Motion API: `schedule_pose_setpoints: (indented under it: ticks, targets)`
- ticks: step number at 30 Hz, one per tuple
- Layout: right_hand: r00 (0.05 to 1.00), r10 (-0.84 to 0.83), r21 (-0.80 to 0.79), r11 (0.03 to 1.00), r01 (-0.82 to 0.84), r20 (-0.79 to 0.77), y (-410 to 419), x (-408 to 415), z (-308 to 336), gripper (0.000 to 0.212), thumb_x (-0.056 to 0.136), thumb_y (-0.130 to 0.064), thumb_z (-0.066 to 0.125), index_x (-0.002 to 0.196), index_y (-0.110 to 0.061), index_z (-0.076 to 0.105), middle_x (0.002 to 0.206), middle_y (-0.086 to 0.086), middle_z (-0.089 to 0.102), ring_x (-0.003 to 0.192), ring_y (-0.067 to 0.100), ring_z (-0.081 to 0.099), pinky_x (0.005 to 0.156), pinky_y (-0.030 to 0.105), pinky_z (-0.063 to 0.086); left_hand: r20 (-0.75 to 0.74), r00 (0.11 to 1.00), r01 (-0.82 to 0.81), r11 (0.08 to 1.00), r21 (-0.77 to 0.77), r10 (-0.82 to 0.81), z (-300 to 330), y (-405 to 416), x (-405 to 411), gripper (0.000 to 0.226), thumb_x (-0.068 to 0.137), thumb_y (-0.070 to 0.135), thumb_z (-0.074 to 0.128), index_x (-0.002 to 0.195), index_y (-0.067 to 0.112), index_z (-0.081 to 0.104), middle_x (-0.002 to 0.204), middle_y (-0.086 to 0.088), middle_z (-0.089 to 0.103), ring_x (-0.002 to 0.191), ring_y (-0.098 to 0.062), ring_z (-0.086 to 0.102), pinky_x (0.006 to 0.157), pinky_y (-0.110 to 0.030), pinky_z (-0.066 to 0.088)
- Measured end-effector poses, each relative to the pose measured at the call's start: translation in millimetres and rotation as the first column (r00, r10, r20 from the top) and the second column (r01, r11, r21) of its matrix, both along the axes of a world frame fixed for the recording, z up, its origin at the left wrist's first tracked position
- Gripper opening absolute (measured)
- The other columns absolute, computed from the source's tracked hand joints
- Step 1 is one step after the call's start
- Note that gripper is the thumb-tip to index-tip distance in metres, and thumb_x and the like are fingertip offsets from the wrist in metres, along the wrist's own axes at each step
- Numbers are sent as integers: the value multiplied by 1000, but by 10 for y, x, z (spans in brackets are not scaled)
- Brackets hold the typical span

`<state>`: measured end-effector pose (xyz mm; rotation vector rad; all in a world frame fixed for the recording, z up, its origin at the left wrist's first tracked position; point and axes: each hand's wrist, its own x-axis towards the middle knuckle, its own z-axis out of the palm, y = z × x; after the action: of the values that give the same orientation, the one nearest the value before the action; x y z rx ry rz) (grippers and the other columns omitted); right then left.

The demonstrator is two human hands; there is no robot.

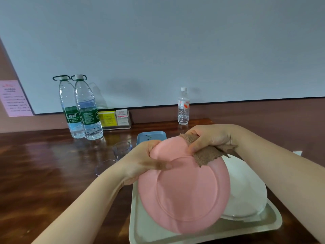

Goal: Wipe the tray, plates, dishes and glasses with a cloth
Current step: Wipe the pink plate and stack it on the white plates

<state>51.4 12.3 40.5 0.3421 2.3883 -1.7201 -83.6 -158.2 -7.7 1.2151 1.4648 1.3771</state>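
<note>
A pink plate [184, 187] is held tilted above the pale tray [151, 229], its underside facing me. My left hand [142, 161] grips the plate's upper left rim, thumb lying across the underside. My right hand [209, 138] pinches a brown cloth [207, 154] against the plate's top rim. A white plate [246, 189] lies on the tray behind the pink one, partly hidden by it. Two clear glasses stand on the table to the left: one [122, 149] farther back, one [103, 166] closer to my left forearm.
A blue dish [151, 136] lies beyond the plate. Two large water bottles [86, 108] stand at the back left beside a clear card holder [116, 119]. A small bottle [183, 107] stands at the back near the wall. The table is dark wood.
</note>
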Motion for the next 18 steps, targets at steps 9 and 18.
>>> schedule_pose_setpoints:
  ticks: [9, 18]
  targets:
    - [987, 36, 714, 694, 89, -158, -437, -258, 179, 42, 76, -54, 65, 68, -14, 59, 62, -4, 51, 58, 9, 47, 56, 21, 36, -183, 962, -191, 978, 83, 204, 46, 67, 213, 25, 52, 2, 83, 70, 11, 68, 78, -11, 72, 76, -18, 65, 86, -44, 53]
    - [900, -196, 239, 922, 305, -389, -41, -142, 175, 32, 90, -32, 54, 59, -24, 56, 52, -14, 52, 49, -1, 48, 56, 17, 39, 170, 897, -441, 861, 253, 409, 29, -134, 179, 47, 31, 14, 83, 77, 18, 74, 76, -5, 74, 66, -22, 67, 68, -39, 56]
